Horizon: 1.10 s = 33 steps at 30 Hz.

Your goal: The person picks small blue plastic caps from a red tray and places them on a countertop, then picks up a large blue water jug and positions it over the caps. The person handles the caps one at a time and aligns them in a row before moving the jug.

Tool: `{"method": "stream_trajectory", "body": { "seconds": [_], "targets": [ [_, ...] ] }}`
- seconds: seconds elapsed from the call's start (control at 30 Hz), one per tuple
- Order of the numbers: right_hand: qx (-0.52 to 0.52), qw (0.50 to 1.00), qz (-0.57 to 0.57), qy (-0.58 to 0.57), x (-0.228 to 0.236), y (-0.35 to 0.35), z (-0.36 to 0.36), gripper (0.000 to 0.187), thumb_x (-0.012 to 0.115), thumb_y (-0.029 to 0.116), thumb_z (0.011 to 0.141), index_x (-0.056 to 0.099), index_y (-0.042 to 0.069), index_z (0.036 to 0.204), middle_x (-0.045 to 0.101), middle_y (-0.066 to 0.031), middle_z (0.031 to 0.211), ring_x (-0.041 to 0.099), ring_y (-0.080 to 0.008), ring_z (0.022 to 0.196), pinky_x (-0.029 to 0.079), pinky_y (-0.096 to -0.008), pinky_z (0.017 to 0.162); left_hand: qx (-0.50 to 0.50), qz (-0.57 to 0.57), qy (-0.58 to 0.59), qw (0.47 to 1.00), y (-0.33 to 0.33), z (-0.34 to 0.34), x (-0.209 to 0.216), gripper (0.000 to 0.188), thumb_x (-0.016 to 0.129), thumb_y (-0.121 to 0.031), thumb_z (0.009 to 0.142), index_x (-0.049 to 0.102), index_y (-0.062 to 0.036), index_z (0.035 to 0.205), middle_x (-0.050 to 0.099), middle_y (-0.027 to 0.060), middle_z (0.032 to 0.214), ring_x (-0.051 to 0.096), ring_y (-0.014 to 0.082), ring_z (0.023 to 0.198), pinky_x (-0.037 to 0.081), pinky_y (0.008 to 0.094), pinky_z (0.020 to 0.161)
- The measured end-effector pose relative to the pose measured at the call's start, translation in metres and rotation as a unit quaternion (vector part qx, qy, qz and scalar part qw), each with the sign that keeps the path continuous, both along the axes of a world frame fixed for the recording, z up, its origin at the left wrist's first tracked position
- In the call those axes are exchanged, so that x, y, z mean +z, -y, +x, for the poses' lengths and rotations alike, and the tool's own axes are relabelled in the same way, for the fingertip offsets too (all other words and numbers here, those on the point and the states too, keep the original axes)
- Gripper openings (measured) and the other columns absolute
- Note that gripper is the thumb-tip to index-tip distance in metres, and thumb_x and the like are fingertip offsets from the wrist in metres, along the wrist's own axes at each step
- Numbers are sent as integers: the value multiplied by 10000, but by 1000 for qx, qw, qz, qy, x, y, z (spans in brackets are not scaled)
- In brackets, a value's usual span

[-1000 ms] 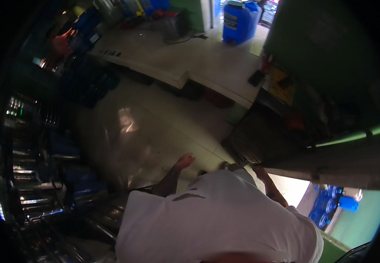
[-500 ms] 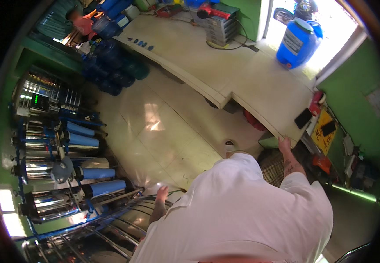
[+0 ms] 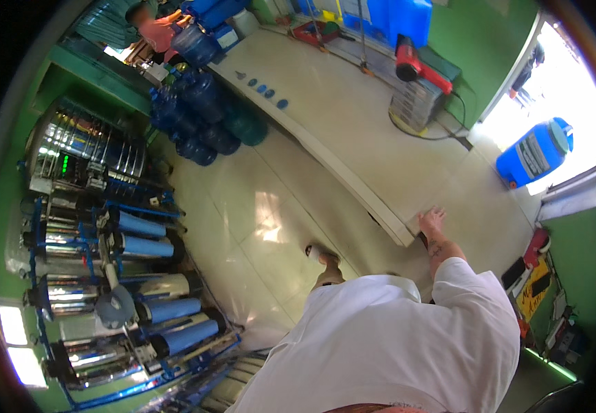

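Observation:
My right hand (image 3: 432,221) rests on the light tiled counter (image 3: 353,131), close to its inner corner, fingers stretched out and holding nothing. Its forearm comes up from my white sleeve. My left hand is out of the picture, hidden by my body or beyond the view. Ahead on the counter lie several small blue caps (image 3: 262,89). A red heat gun (image 3: 421,69) sits atop a clear drawer unit (image 3: 415,103), right of the caps. To the right of my hand, a blue water jug (image 3: 536,153) with a tap stands near the bright doorway.
Several blue water bottles (image 3: 205,103) are grouped on the floor below the counter's far end. Steel tanks and blue filter housings (image 3: 181,337) line the left side. A person in a pink top (image 3: 157,34) is at the far left. A black phone (image 3: 514,272) lies at the right.
I have stepped forward along the counter. My right hand has shifted from the counter's near edge to its inner corner. My left hand, earlier seen low at the left, has left the view.

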State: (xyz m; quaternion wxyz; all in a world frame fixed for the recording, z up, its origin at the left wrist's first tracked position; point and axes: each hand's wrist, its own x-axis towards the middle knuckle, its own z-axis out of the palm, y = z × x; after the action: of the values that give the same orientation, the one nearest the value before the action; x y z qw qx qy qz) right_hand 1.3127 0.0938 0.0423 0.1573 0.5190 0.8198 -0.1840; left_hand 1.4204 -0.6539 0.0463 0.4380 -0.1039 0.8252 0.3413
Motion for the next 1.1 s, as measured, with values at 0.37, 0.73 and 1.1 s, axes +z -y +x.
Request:
{"method": "stream_trajectory", "body": {
  "seconds": [0.37,0.73,1.1],
  "targets": [
    [-118,986,-53,101,-50,19,-91,930,539,578,899,207,-31,1518,182,-233,1594,140,-502,1450,156,-577,1178,220,93,-139,961,61,-371,72,515,655,-337,942,528,-33,1337,653,136,1216,618,215,1099,502,359,882],
    [-374,922,88,53,-67,57,-275,902,395,618,938,212,-60,1504,205,-342,1532,152,-507,1437,178,-586,1140,58,28,20,998,116,-466,42,497,630,-342,952,504,-78,1353,655,105,1200,641,214,1032,513,362,791],
    [248,939,27,-238,-9,38,-874,675,529,550,934,467,95,1428,390,-280,1473,365,-443,1371,406,-517,1073,314,80,-52,945,-8,-665,93,570,622,-336,973,412,-118,1456,599,67,1307,580,219,1158,473,396,895]
  ]
}}
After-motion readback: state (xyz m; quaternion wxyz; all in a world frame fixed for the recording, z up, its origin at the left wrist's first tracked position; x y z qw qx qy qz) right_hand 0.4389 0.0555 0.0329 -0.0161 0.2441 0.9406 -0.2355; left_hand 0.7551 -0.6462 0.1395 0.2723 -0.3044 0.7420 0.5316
